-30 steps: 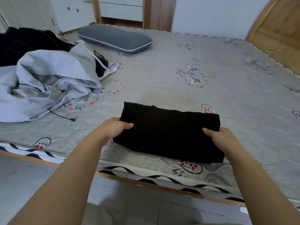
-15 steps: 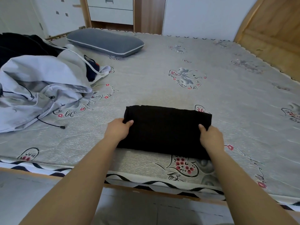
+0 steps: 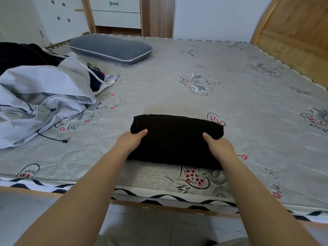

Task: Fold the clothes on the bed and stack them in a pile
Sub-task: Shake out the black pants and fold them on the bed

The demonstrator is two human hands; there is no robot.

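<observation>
Narrower now, black garment (image 3: 177,139) is gripped at both ends by left hand (image 3: 129,141) and right hand (image 3: 219,146).

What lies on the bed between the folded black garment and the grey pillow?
Head view: only bare printed mattress lies between the folded black garment and the grey pillow.

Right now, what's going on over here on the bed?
A person is folding laundry. Both hands hold a folded black garment near the bed's front edge: the left hand takes its left end, the right hand its right end, thumbs on top. A rumpled pale grey jacket and other dark clothes wait unfolded at the left. A grey pillow lies farther back.
</observation>
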